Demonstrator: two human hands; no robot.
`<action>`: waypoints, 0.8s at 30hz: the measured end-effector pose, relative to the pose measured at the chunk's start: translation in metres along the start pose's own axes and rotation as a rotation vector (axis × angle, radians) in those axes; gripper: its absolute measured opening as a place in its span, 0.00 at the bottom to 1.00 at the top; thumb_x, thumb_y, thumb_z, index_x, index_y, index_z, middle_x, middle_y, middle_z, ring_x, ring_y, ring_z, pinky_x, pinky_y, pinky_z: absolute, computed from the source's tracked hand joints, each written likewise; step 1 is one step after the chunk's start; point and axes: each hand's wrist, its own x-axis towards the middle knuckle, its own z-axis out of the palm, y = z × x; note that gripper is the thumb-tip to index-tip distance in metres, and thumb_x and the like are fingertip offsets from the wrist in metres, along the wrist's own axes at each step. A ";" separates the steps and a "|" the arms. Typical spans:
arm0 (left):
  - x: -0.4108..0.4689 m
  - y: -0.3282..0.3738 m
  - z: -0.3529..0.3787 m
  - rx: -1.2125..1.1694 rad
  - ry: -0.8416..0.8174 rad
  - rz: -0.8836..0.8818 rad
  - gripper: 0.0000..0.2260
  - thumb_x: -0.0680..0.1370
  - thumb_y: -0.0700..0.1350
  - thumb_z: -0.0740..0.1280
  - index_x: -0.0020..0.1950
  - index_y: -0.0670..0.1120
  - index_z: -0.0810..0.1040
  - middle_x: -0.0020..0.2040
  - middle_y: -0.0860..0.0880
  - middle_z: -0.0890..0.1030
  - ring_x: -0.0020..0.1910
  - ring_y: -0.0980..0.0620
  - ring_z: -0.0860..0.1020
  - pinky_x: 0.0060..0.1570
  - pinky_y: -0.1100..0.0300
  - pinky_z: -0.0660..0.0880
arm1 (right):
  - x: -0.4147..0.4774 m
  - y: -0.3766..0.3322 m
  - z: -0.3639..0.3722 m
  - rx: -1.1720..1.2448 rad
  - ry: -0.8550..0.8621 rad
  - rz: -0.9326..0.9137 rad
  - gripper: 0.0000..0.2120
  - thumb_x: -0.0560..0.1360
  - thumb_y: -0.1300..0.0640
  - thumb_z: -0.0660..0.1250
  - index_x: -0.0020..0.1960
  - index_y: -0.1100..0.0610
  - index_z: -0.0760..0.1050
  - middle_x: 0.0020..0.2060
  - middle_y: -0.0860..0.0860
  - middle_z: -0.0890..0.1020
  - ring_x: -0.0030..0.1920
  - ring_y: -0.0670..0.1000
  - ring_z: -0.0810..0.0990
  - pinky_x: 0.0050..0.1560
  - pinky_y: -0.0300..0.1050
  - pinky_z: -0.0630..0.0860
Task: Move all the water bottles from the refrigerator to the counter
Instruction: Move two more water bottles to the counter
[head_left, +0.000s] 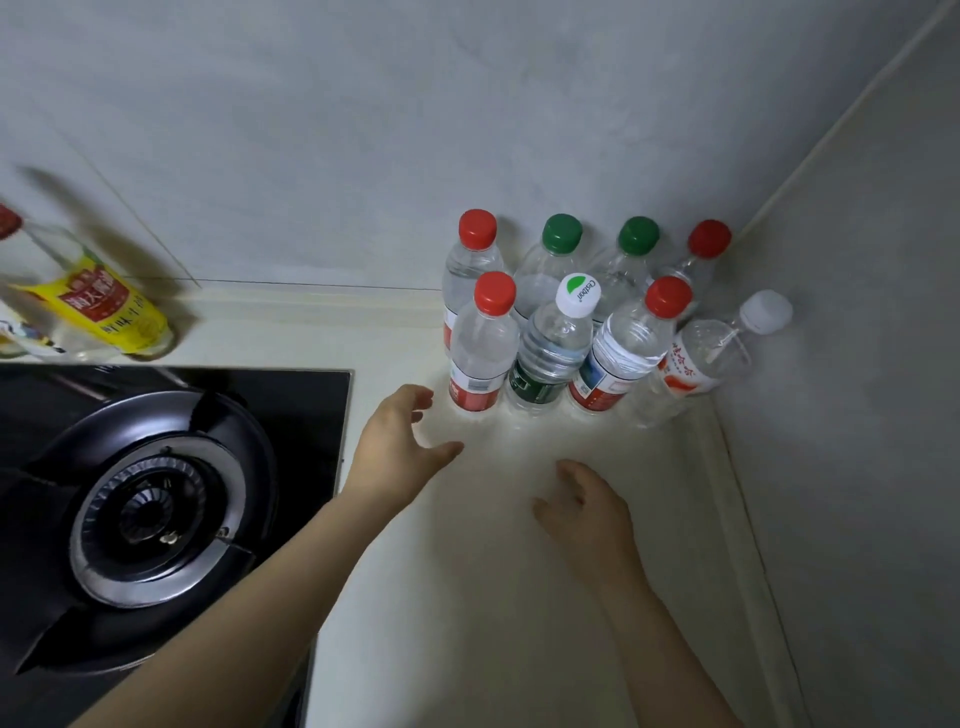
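Water bottles, eight, stood in the counter corner. Your left hand and right hand hovered loose-fingered, empty (refrigerator unseen, so leftovers unknown).

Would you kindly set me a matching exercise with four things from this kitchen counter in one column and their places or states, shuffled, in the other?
Things:
1. green-marked white-capped bottle
2. yellow-labelled bottle
3. burner
4. left hand

Places or states:
A. set in the black hob
B. open, holding nothing, close to the front-left red-capped bottle
C. front row, second from the left
D. far left, behind the hob

Pairs: 1-C, 2-D, 3-A, 4-B
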 end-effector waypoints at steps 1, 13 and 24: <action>-0.008 -0.001 -0.005 -0.002 -0.009 0.008 0.26 0.68 0.46 0.78 0.63 0.48 0.73 0.61 0.52 0.77 0.59 0.53 0.76 0.58 0.56 0.75 | -0.002 -0.003 -0.002 0.013 0.001 -0.006 0.27 0.71 0.58 0.74 0.68 0.55 0.73 0.63 0.49 0.77 0.64 0.49 0.75 0.65 0.46 0.72; -0.098 0.022 -0.087 0.014 -0.005 0.251 0.19 0.70 0.49 0.76 0.59 0.52 0.75 0.54 0.60 0.78 0.54 0.60 0.77 0.54 0.67 0.73 | -0.058 -0.100 -0.044 0.062 0.047 -0.341 0.19 0.69 0.59 0.76 0.55 0.44 0.76 0.50 0.39 0.81 0.55 0.36 0.78 0.58 0.38 0.73; -0.156 0.080 -0.211 0.002 0.198 0.517 0.18 0.71 0.48 0.75 0.59 0.55 0.75 0.55 0.60 0.79 0.55 0.63 0.77 0.58 0.61 0.75 | -0.141 -0.220 -0.092 -0.035 0.068 -0.720 0.20 0.69 0.57 0.76 0.59 0.46 0.78 0.54 0.38 0.81 0.58 0.35 0.77 0.63 0.40 0.74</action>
